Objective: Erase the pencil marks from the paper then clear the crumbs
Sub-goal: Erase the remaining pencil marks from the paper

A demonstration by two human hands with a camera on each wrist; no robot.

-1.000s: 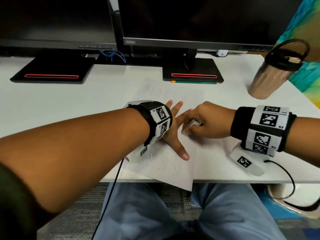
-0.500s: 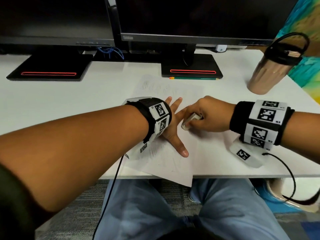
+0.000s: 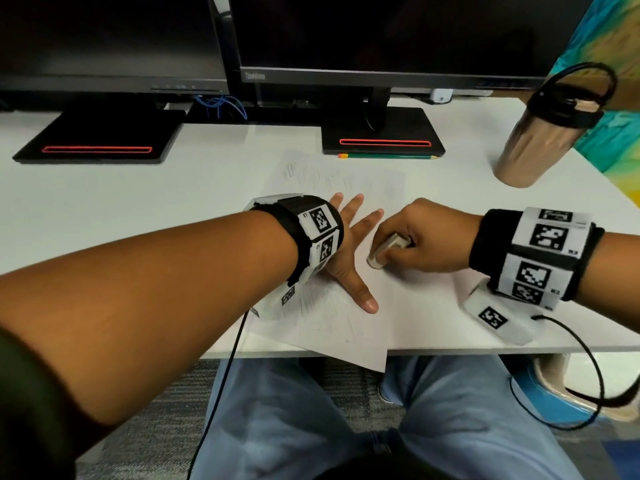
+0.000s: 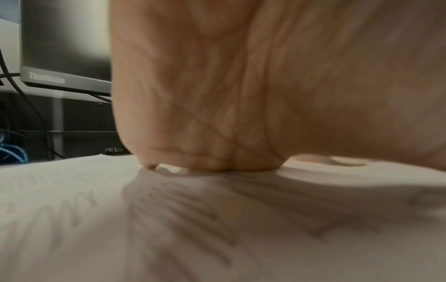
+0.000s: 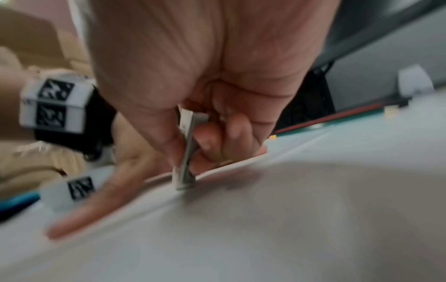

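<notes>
A white sheet of paper [image 3: 346, 327] with faint pencil scribbles lies skewed on the white desk [image 3: 138, 195], one corner hanging over the front edge. My left hand [image 3: 349, 244] lies flat on the paper [image 4: 96, 219] with fingers spread, pressing it down. My right hand [image 3: 415, 237] pinches a grey eraser [image 3: 384, 249] in a paper sleeve, its lower end on the sheet between my left thumb and forefinger. In the right wrist view the eraser [image 5: 187, 152] stands nearly upright, held between thumb and fingers [image 5: 210, 141], tip on the paper [image 5: 289, 219]. No crumbs are plain to see.
Two dark monitors [image 3: 381, 36] stand at the back on black bases [image 3: 381, 136]. A green pencil [image 3: 388, 156] lies along the right base. A bronze bottle [image 3: 540, 140] with a black lid stands at the right. My knees in jeans [image 3: 450, 427] sit below the desk edge.
My right hand has shifted the eraser a short way over the paper beside the left forefinger, in a rubbing stroke. My left hand stays flat in the same place.
</notes>
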